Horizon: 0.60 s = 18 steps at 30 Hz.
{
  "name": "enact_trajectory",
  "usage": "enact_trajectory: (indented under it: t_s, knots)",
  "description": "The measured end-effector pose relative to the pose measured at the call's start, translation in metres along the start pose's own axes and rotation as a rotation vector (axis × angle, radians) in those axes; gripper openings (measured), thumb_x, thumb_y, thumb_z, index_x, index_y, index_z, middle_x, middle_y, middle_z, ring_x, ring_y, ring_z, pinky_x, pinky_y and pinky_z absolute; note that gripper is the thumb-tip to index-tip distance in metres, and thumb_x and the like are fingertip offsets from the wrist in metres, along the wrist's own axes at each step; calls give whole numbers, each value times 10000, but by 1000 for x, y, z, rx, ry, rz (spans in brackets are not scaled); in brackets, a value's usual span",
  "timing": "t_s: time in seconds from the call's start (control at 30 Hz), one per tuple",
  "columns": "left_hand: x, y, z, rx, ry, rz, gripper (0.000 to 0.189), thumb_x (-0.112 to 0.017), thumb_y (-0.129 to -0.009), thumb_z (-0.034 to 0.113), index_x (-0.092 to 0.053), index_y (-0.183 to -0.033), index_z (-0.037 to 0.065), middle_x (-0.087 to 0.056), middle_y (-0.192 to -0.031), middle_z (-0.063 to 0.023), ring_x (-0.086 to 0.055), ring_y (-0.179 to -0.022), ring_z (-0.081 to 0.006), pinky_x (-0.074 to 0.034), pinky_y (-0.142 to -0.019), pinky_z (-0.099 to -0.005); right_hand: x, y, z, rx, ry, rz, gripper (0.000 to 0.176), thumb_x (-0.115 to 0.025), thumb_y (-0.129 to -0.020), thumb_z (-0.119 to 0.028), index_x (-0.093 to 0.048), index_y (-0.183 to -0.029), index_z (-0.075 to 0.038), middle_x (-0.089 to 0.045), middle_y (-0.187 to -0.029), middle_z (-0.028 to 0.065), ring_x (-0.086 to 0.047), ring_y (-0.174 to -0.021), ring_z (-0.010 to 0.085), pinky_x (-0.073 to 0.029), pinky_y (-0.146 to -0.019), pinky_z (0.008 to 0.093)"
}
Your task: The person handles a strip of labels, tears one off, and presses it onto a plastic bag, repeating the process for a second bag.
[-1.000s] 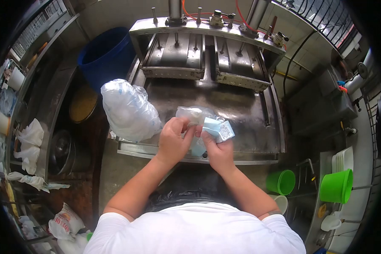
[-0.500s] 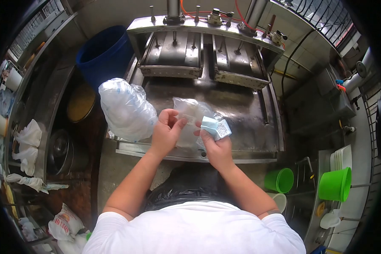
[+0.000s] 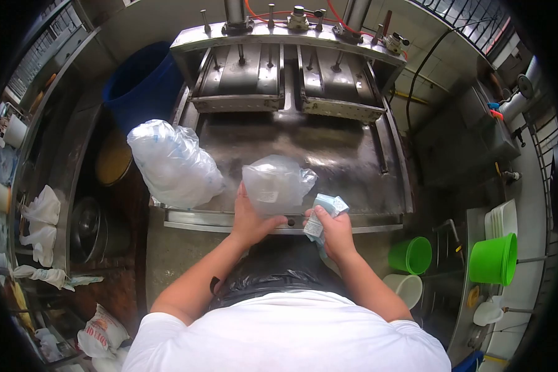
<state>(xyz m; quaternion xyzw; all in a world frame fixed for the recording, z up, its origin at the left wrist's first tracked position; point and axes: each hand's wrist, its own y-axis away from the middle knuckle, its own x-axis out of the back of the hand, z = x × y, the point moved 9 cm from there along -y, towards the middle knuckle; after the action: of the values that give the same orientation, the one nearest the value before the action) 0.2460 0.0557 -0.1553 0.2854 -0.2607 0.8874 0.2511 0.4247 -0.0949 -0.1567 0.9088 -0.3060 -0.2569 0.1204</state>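
Note:
My left hand (image 3: pixel 252 218) is at the lower left of a clear plastic bag (image 3: pixel 275 185), near the steel table's front edge. Its thumb reaches along the bag's bottom and its other fingers go up the left side, partly hidden by the plastic. A small printed label shows through the bag. To the right, my right hand (image 3: pixel 337 234) is closed around a creased light-blue packet (image 3: pixel 319 218) with dark printing. Left of both hands, a large bulging plastic sack (image 3: pixel 175 164) of pale contents rests on the table.
Behind the steel table (image 3: pixel 347 149) stands a metal press (image 3: pixel 235 77) with two trays. A blue barrel (image 3: pixel 144 84) is at the back left. Green buckets (image 3: pixel 410 255) and a white bucket (image 3: pixel 404 290) are low on the right. Shelving with white bags (image 3: pixel 43 214) lines the left.
My right hand and the blue packet have moved down and right, away from the clear bag. My left hand has shifted from pinching the bag's upper part to its lower left side.

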Motion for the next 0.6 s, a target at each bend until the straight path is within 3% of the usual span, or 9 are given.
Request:
enact_trajectory:
  t_s: [0.07,0.13,0.17,0.23,0.33,0.57,0.6]
  knots:
    - [-22,-12,-15,51,-8,-27,1319,-934,-718,418,-60,-1618,11,-407,-1524,-296,-444,-1384,-482,-363,-1147,-567,2,-1,-1,-38,-58,0,222,-645,-1003,-98,-591,-1201,-11,-716,-1040,140,-724,-865,251,-616,-756,403]
    - [-30,-29,-27,88,133,40,1064,-912,-754,318,-265,-1543,18,-537,-1404,-280,-538,-1281,-488,-436,-1062,-560,1,2,-5,-76,-117,2,239,-656,-986,-79,-590,-1205,-9,-715,-1050,144,-725,-884,264,-619,-772,417]
    - [-33,-34,-26,87,134,35,1064,-912,-754,318,-265,-1543,18,-537,-1404,-280,-538,-1281,-488,-436,-1062,-560,-2,3,-9,-92,-140,-7,245,-665,-973,-66,-600,-1202,-9,-721,-1046,139,-729,-891,262,-620,-788,419]
    - [-39,-41,-34,205,156,16,764,-878,-791,262,-448,-1377,27,-627,-1246,-248,-605,-1156,-477,-483,-979,-536,0,6,-13,-109,-164,-15,252,-674,-959,-54,-610,-1199,-10,-728,-1042,133,-733,-899,261,-621,-804,421]
    - [-38,-49,-34,192,105,94,614,-867,-801,244,-519,-1256,22,-628,-1190,-241,-592,-1142,-474,-481,-993,-516,1,7,-12,-135,-175,-69,295,-684,-936,-35,-613,-1220,-6,-730,-1061,140,-731,-939,272,-619,-841,437]
    - [-39,-33,-43,144,-143,249,709,-839,-832,245,-471,-1383,-7,-624,-1214,-236,-575,-1182,-437,-454,-1039,-506,16,8,-6,-113,-61,-141,243,-697,-962,-84,-667,-1193,-13,-732,-1073,86,-715,-953,202,-585,-846,374]
    - [-34,-17,-44,261,-143,284,668,-819,-861,259,-500,-1375,-23,-645,-1193,-222,-601,-1156,-398,-466,-1027,-480,17,7,-6,-103,-25,-147,238,-698,-970,-97,-677,-1193,-16,-731,-1071,69,-708,-954,181,-572,-851,355]
